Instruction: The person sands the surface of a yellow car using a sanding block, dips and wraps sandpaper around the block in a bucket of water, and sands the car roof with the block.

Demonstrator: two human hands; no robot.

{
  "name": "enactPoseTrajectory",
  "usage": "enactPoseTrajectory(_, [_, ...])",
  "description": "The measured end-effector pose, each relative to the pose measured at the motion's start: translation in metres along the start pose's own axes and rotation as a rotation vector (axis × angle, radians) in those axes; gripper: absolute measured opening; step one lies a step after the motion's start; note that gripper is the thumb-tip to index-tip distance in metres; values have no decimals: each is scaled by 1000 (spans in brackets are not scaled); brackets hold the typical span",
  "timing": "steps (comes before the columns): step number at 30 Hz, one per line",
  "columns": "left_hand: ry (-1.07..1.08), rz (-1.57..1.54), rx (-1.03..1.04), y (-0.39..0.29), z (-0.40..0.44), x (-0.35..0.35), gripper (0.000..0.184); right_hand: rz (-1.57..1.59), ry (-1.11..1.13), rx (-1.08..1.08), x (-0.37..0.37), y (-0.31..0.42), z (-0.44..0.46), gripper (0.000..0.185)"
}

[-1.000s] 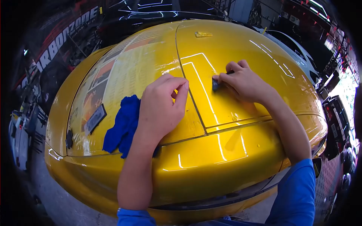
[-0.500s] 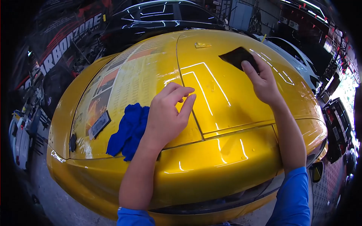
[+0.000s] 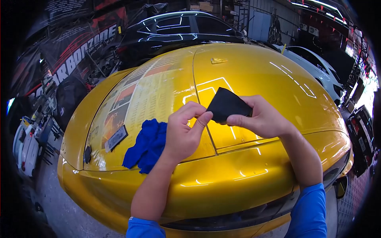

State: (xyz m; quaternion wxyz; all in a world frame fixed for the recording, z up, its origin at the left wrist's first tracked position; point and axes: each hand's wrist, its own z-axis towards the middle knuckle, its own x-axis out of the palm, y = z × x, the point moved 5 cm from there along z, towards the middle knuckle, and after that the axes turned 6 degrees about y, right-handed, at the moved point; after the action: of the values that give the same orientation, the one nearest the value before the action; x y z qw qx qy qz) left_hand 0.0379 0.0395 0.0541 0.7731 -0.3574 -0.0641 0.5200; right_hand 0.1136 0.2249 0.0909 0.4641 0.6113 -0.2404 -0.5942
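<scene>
Over the glossy yellow car panel (image 3: 254,79), my right hand (image 3: 264,118) grips a flat black piece (image 3: 227,105) between thumb and fingers. My left hand (image 3: 186,129) is pinched at the lower left corner of that piece; whether its fingertips grip the corner or something tiny there is hard to tell. Left of my left wrist lies a crumpled blue cloth (image 3: 147,146). Beside it rests a grey flat block with a dark edge (image 3: 116,139), and farther left a small dark object (image 3: 87,154).
A small yellow scrap (image 3: 218,60) lies on the panel's far part. Behind stands a black car (image 3: 186,29), with a white car (image 3: 313,59) at the right. A printed banner (image 3: 83,51) hangs at the left. A seam runs down the panel's middle.
My right hand has lifted the black piece off the panel and brought it left to meet my left hand. The camera view has tilted up slightly.
</scene>
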Motion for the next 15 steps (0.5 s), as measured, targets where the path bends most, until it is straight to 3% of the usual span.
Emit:
enactPoseTrajectory(1, [-6,-3,1,1,0,1,14,-98,-11,22,-3,-3,3,37])
enactPoseTrajectory(2, [-11,-8,1,1,-1,3,13,94,-42,47,0,-6,1,30])
enactPoseTrajectory(5, [-14,-80,-47,1,-1,2,14,85,-58,187,6,8,-2,27])
enactPoseTrajectory(9, [6,-159,-68,4,-3,3,16,0,-8,173,14,10,-2,23])
enactPoseTrajectory(10, [13,-141,-64,5,-3,3,17,-29,1,193,16,11,-3,26])
enactPoseTrajectory(13, [-241,177,204,-16,-5,-6,15,113,-153,66,13,1,4,31])
enactPoseTrajectory(14, [-299,280,281,-22,-7,-10,16,14,-209,19,11,4,4,58])
enactPoseTrajectory(15, [-355,383,356,-28,-10,-12,17,270,-192,82,12,1,3,67])
